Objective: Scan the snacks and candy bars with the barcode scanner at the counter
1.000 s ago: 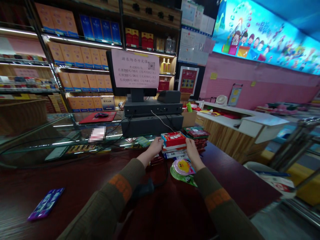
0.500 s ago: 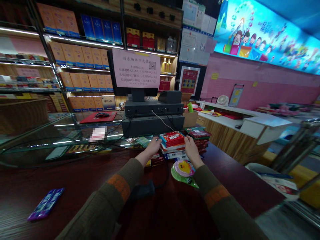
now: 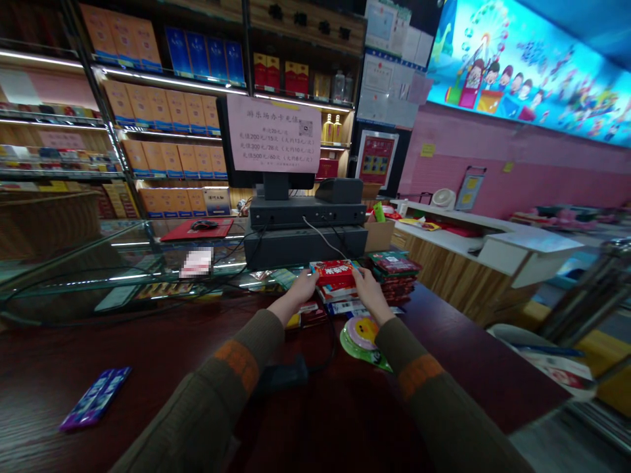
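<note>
Both my hands reach the far side of the dark wooden counter [image 3: 458, 368]. My left hand [image 3: 303, 287] and my right hand [image 3: 367, 289] grip opposite ends of a red snack packet [image 3: 335, 272], which lies on a low stack of packets [image 3: 340, 299]. Just right of that stack is a pile of dark green and red packets [image 3: 394, 268]. Below my right wrist lies a round duck-print packet on a green backing [image 3: 359, 338]. A black handheld scanner [image 3: 283, 374] rests between my forearms, its cable running up behind my left hand.
A purple-blue packet [image 3: 95, 398] lies on the counter at the left. Behind my hands stand a glass display case [image 3: 118, 276], a dark till unit [image 3: 305, 226] with a pink-papered screen, and a cardboard box [image 3: 379, 235]. A white counter [image 3: 468, 233] stands at the right.
My hands have drawn closer together, and the red packet has shifted left on the stack. The whole scene has drifted slightly in view as my head moved.
</note>
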`<state>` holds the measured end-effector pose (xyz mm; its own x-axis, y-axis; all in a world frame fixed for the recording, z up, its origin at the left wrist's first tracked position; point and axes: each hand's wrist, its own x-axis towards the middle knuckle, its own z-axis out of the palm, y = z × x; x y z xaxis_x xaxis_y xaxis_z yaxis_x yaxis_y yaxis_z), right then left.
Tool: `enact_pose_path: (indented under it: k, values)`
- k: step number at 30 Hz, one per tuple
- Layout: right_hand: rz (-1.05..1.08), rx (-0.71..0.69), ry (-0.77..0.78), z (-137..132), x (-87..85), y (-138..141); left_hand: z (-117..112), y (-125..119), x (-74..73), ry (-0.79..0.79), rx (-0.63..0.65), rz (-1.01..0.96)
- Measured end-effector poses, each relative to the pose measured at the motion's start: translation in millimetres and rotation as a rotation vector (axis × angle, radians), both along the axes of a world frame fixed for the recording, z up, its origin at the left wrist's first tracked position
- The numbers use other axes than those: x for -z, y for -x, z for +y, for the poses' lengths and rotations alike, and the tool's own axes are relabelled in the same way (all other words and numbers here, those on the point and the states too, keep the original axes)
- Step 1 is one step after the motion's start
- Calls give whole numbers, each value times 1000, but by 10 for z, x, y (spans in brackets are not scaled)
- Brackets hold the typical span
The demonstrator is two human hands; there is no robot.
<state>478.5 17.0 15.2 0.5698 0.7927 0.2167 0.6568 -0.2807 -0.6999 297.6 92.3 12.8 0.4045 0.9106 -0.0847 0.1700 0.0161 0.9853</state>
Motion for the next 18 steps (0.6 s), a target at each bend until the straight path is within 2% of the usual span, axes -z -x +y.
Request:
enact_pose_path:
  k: [4, 9, 18]
  values:
    - [-30, 6, 15, 16, -10, -3, 24, 47, -17, 35, 7, -23]
    - [-43, 41, 55, 11, -20, -6, -9, -11, -49, 47, 44, -53]
    - [-16, 18, 38, 36, -10, -14, 33, -36, 51, -10, -8, -8]
